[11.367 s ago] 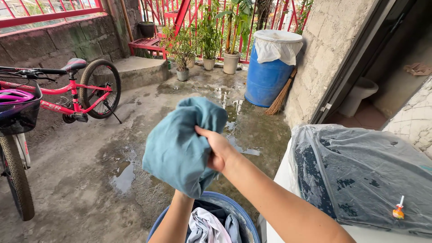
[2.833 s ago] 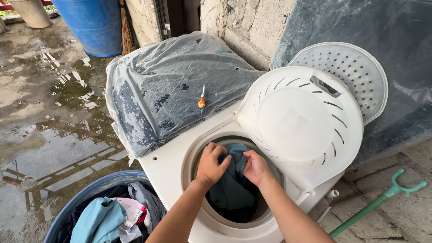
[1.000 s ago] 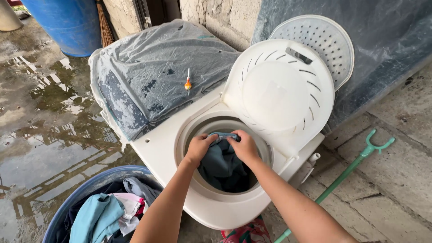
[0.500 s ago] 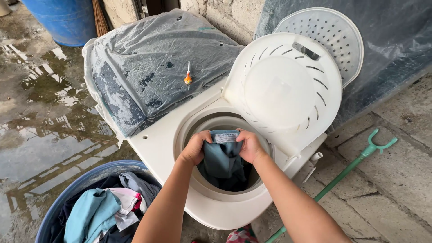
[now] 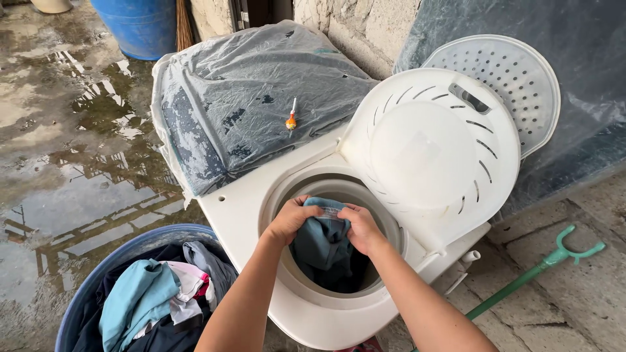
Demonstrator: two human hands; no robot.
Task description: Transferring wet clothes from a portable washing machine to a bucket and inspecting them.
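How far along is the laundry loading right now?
Done: the lid is open and dark clothes sit in the drum. In hand: both hands, left and right, grip a blue garment at the drum's mouth, not yet released. Left: the basin beside the machine holds a pile of clothes.

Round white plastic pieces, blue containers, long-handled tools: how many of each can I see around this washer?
Round white plastic pieces: 2, the slotted lid and the perforated disc
Blue containers: 2, the blue basin of clothes and the blue drum
Long-handled tools: 2, the green pole and the broom
Total: 6
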